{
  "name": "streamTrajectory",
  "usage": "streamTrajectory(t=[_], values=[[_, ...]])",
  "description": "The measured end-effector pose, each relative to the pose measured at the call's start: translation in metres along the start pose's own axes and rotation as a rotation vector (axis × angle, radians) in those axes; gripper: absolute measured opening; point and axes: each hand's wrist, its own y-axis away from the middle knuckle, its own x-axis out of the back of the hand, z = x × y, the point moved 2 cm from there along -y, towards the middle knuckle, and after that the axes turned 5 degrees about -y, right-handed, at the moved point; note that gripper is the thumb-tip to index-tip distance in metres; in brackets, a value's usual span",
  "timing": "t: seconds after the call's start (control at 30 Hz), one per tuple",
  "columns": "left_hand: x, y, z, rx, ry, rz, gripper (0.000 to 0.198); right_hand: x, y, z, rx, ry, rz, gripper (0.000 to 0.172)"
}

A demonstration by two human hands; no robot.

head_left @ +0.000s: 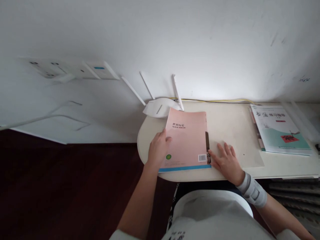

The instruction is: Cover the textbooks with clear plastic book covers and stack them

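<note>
A pink softcover book (pixel 188 138) with a blue strip along its bottom edge and a barcode lies on the white table. There seems to be another book or booklet under it, since a dark printed edge shows at its right side. My left hand (pixel 158 150) grips the book's left edge, thumb resting over the cover. My right hand (pixel 227 163), wearing a grey wrist brace (pixel 252 190), lies open with fingers spread on the tabletop; its index finger or thumb touches the book's lower right edge.
Behind the book stands a white router (pixel 161 107) with upright antennas. Several books in a stack (pixel 280 130), a green-and-white one on top, lie at the right of the table (pixel 227 123). Yellow and black cables (pixel 215 100) run along the wall, which carries sockets (pixel 100 70) at left.
</note>
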Motion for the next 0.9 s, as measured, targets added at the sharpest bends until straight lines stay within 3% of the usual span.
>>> streamTrajectory(t=[0.17, 0.33, 0.6, 0.73, 0.9], values=[[0.000, 0.001, -0.002, -0.025, 0.045, 0.021, 0.043, 0.001, 0.001, -0.001, 0.004, -0.005, -0.032, 0.060], [0.005, 0.003, 0.000, -0.024, 0.091, -0.023, 0.040, -0.001, 0.001, 0.000, 0.002, 0.029, -0.044, 0.060], [0.028, 0.001, 0.007, 0.160, 0.010, -0.073, 0.036, 0.000, 0.000, -0.001, -0.016, 0.053, -0.082, 0.058], [0.025, 0.002, 0.011, 0.101, -0.147, -0.068, 0.028, 0.000, -0.001, -0.003, -0.023, 0.048, -0.072, 0.058], [0.014, 0.008, 0.017, -0.004, -0.228, -0.104, 0.042, 0.000, 0.001, -0.005, -0.025, 0.035, -0.069, 0.059]])
